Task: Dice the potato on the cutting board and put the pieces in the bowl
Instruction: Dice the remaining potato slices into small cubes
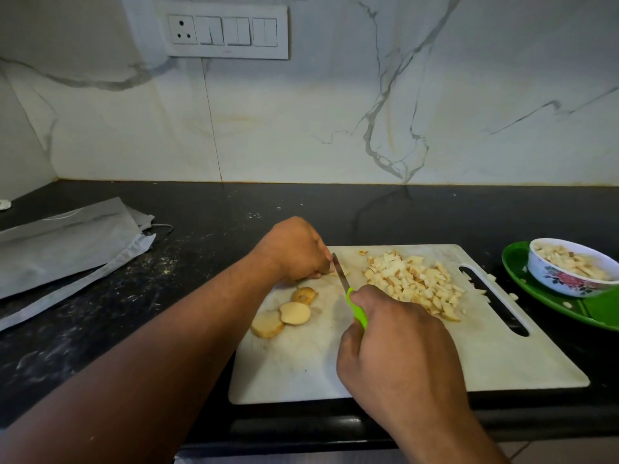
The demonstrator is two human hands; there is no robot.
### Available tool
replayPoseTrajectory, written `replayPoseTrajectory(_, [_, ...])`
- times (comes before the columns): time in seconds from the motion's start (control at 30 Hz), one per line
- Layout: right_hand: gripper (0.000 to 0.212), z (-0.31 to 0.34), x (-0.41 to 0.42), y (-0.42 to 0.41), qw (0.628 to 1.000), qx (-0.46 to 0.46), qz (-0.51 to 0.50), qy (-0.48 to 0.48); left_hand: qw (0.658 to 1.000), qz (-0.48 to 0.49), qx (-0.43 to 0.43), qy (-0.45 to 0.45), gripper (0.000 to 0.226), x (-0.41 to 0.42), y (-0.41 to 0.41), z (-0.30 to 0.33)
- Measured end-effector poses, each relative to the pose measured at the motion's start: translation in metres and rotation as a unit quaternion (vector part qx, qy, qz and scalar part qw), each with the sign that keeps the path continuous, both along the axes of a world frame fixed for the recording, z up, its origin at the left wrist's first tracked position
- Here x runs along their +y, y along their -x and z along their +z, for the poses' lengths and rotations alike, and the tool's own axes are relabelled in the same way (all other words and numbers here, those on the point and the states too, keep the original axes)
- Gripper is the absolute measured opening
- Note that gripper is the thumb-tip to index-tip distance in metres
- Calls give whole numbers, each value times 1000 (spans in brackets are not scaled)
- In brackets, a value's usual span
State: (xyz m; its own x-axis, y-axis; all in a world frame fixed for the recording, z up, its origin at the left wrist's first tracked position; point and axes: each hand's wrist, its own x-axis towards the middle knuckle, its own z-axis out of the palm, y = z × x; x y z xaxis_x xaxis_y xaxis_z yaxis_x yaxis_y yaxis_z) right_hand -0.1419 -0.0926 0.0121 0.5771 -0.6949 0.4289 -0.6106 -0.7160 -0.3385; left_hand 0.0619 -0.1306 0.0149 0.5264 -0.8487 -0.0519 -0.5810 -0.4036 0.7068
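The potato piece under the knife is almost wholly hidden beneath my left hand [298, 251], which is curled down over it near the far-left corner of the cutting board [502, 356]; only a sliver shows at the fingertips, so I cannot tell its long axis. The knife blade [341, 272] stands immediately to the right of those fingertips, touching or nearly touching them, and runs from the near side toward the far edge of the board, tilted slightly left at the tip. My right hand [395, 339] grips the green knife handle [357, 311], fingers wrapped round it, at mid-board. The left hand is therefore the nearer one to the work piece, and I judge that the coming cut depends on the gap between blade and fingertips: the piece lies to the left of the blade, so each stroke must fall on the right of the fingers. Three uncut potato slices [294, 313] lie near the left edge of the board, on the near side of the left hand, overlapping. The pile of diced potato [415, 283] sits right of the blade toward the far-right corner. The bowl [566, 279], already holding pieces, stands on a green plate [516, 262] off the board's right edge, on the black counter [207, 209], nearer the right hand.
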Motion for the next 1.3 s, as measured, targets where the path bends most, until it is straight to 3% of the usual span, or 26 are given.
replayPoseTrajectory(0.23, [28, -5, 3, -1, 1000, -2, -19, 6, 999, 8, -43, -13, 7, 1, 3, 2])
replayPoseTrajectory(0.7, [33, -9, 1, -5, 999, -28, -36, 5, 999, 4, -31, -13, 5, 5, 4, 3])
replayPoseTrajectory(1.07, [33, -10, 10, 10, 1000, 13, -2, -22, 991, 0, -128, -28, 5, 1, 9, 4])
replayPoseTrajectory(1.2, [44, -6, 19, 28, 999, 13, -6, -38, 992, -11, -122, -35, 9, 2, 8, 5])
replayPoseTrajectory(1.3, [44, -1, 19, 33, 999, 4, -14, -29, 998, -26, -42, -24, 19, 6, 5, 6])
